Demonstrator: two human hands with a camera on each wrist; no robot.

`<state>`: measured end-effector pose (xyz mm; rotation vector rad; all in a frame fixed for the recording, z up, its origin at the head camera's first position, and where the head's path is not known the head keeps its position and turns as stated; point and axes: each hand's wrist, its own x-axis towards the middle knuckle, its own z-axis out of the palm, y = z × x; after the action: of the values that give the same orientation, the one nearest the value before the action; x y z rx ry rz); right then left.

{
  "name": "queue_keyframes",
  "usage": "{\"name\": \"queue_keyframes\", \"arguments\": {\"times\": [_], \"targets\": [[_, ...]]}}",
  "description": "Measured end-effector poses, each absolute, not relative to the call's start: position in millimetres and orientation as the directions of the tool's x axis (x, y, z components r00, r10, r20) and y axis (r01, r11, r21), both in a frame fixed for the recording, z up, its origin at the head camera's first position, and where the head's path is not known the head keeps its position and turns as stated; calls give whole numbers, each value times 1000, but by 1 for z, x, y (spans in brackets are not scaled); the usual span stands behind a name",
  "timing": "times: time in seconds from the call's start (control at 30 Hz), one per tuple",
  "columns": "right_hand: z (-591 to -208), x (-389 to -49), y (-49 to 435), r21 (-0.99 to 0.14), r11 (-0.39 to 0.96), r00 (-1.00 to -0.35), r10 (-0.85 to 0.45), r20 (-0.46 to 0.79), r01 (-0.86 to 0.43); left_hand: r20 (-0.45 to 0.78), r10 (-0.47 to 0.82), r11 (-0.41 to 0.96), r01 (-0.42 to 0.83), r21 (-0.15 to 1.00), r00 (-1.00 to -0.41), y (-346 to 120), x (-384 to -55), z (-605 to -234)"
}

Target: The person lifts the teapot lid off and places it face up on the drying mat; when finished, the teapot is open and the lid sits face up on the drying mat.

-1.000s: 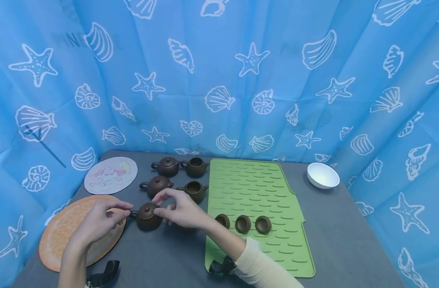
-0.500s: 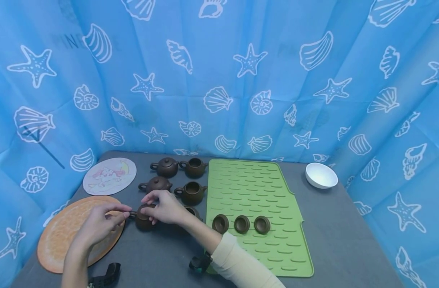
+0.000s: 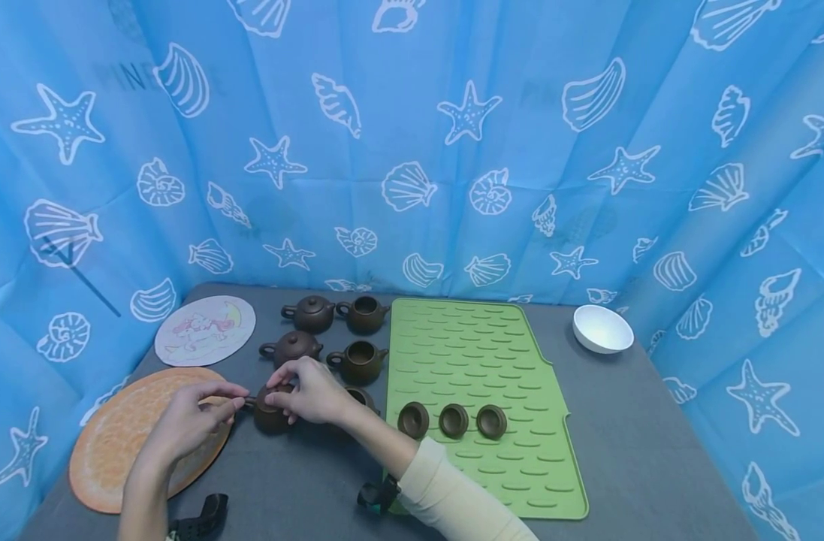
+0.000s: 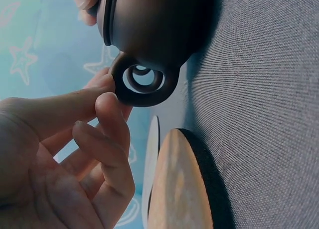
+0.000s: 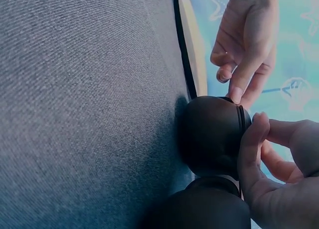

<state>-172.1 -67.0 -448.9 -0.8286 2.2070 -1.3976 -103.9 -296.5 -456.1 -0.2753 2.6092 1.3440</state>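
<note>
Head view: left hand (image 3: pixel 190 422) pinches the teapot handle (image 4: pixel 145 98); right hand (image 3: pixel 312 394) pinches the lid (image 4: pixel 104 20); I'd steady that pot (image 3: pixel 271 422), lid level.

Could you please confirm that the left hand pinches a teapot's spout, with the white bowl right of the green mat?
Not quite: the left wrist view shows the left hand pinching the teapot's handle. The bowl is right of the green mat.

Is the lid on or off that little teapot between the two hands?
On: in the left wrist view, the lid sits on the teapot with no gap visible; the right hand touches its top.
</note>
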Motion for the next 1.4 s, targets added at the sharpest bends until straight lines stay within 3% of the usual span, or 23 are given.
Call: {"name": "queue_keyframes", "arguments": {"times": [0.5,1.07,1.4], "targets": [[-437,-167,-48,-915,224,-718,-689,95,-336,-208,-86,605,-217,766,-974,-295,-103,-458],[-413,-170,33,-939,131,-707,-693,143,-318,-210,-94,608,-223,762,-973,-296,-103,-457],[-411,-188,89,-959,131,-683,-726,80,-251,-212,-99,610,-228,759,-972,-295,-102,-458]]}}
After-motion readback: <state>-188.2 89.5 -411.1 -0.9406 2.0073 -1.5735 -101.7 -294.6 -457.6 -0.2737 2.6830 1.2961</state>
